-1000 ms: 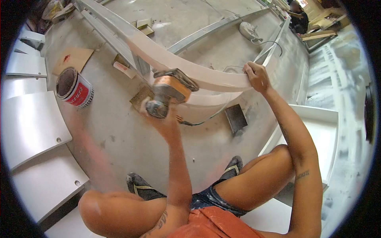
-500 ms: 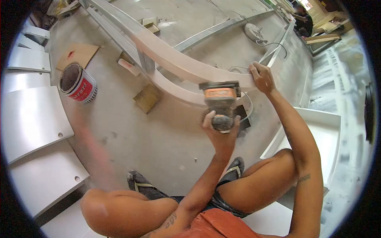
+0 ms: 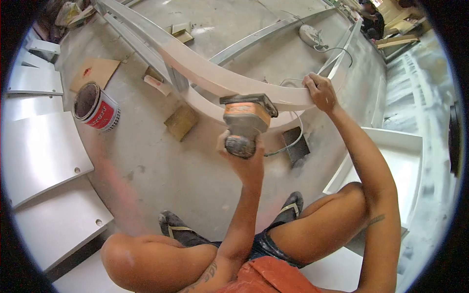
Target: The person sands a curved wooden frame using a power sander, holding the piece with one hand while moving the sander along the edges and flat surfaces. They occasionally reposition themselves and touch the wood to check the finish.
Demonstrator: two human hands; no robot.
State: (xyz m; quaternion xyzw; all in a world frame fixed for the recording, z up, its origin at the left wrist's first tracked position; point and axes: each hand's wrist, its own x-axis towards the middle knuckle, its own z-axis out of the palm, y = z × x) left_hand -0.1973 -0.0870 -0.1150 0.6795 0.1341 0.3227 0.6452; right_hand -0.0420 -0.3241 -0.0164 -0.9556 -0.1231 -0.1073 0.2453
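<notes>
Sander: gripped in my left hand, at the curved strip's near side.
My right hand: closed over the strip's right end.

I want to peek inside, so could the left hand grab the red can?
Probably not: the left hand holds the orange sander, though just a low brown block lies before the can.

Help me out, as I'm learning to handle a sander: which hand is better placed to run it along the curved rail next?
Probably the left hand: it grips the sander, whose pad faces the curved rail. The right hand holds the rail's end, seemingly steadying it.
</notes>
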